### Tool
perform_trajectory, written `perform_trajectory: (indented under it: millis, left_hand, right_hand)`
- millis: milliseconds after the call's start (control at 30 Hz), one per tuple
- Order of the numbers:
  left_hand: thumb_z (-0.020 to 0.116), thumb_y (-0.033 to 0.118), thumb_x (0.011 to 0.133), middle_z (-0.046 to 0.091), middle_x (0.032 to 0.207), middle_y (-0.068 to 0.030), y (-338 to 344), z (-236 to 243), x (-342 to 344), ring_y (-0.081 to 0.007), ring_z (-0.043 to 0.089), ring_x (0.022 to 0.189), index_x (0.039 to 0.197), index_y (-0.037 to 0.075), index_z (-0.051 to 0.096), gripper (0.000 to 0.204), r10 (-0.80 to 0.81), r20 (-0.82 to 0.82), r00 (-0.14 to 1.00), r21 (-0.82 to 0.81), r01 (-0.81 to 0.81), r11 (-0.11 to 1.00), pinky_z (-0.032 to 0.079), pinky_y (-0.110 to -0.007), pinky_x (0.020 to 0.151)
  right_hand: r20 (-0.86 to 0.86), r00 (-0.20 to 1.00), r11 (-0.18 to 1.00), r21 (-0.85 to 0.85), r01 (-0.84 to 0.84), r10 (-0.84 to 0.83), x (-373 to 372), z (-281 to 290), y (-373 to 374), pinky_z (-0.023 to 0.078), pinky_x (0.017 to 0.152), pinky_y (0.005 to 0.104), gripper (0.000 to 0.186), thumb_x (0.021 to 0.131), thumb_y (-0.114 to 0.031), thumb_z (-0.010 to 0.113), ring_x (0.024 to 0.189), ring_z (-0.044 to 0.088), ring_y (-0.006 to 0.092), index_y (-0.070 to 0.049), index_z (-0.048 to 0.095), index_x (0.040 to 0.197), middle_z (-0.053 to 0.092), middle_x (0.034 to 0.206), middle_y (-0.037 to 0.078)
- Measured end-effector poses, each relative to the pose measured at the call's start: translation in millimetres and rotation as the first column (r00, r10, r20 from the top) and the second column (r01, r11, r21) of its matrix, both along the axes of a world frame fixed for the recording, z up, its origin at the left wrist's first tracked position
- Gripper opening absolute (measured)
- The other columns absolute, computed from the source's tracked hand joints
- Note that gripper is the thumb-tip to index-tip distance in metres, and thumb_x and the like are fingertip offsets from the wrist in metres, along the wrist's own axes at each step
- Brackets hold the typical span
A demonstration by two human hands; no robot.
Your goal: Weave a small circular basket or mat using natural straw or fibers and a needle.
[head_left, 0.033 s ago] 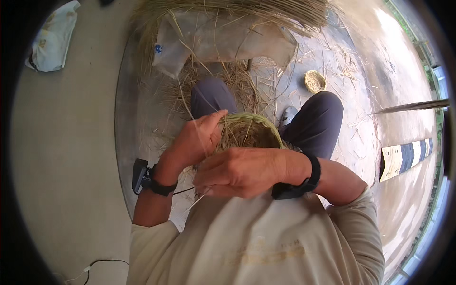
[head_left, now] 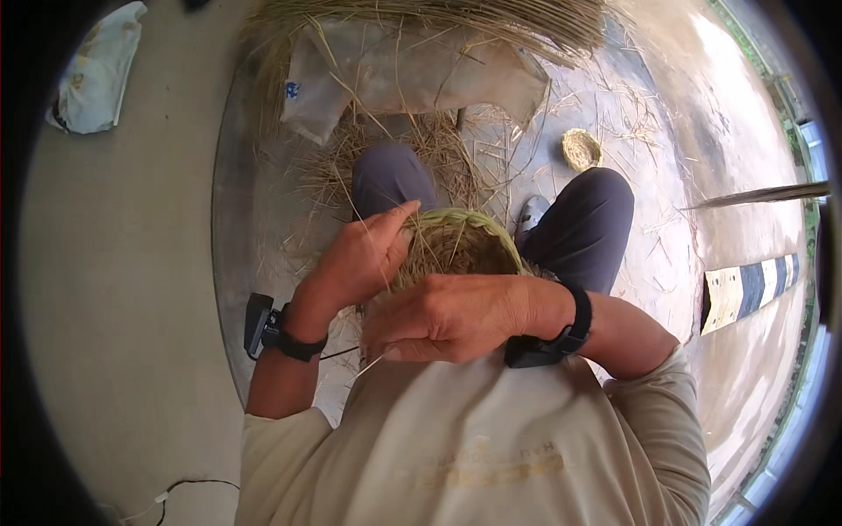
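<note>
A round woven straw basket (head_left: 469, 250) with a greenish twisted rim sits in front of my torso, between my knees. My left hand (head_left: 364, 254) is closed on its left edge, index finger stretched along the rim. Across the near side of the basket lies my right hand (head_left: 447, 316), bent inward at the wrist, its fingers slightly blurred. Its fingertips pinch a thin straw strand (head_left: 368, 365), whose pale end pokes out below them. The near wall of the basket is hidden behind this hand. Another long stalk (head_left: 346, 195) rises beside my left hand.
Ahead lies a thick bundle of straw (head_left: 456, 17) over a translucent plastic sheet (head_left: 395, 74). Loose straw (head_left: 421, 145) litters the ground mat. A smaller woven basket (head_left: 581, 150) stands beyond my right knee. At far left is a white bag (head_left: 101, 70); a striped strip (head_left: 750, 291) lies right.
My right hand has shifted very slightly, its fingers a little up and to the right with the strand. My left hand and the basket stay nearly where they were.
</note>
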State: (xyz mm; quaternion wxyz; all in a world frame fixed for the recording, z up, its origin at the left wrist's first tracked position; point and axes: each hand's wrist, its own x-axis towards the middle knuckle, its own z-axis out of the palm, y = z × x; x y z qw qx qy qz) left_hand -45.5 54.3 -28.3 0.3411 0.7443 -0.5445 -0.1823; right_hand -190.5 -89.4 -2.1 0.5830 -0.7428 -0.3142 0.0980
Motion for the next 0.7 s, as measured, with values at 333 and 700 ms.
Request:
perform_trajectory:
  millis: [333,700]
  left_hand:
    - [0.069,0.021,0.098,0.073,0.092,-0.0259,-1,-2,1,-0.0412,0.074,0.085,0.111,-0.002,0.07,0.026,0.179,0.025,0.984,0.195,-0.18,0.964,0.056,-0.044,0.072]
    - [0.066,0.021,0.099,0.071,0.089,-0.0272,39,-5,54,-0.0496,0.069,0.084,0.105,-0.002,0.067,0.023,0.539,0.213,0.815,-0.068,-0.538,0.84,0.054,-0.05,0.069]
  right_hand:
    - [0.145,0.901,0.91,-0.013,0.414,-0.408,-45,3,-59,0.055,0.1,0.0473,0.013,0.102,-0.008,0.065,0.121,0.067,0.0423,0.003,0.071,0.105,0.071,0.124,0.025]
    - [-0.163,-0.25,-0.227,-0.146,0.963,-0.955,-228,15,-204,0.023,0.045,0.021,0.038,0.113,-0.028,0.055,0.052,0.034,-0.0001,0.001,0.069,0.133,0.066,0.086,0.0]
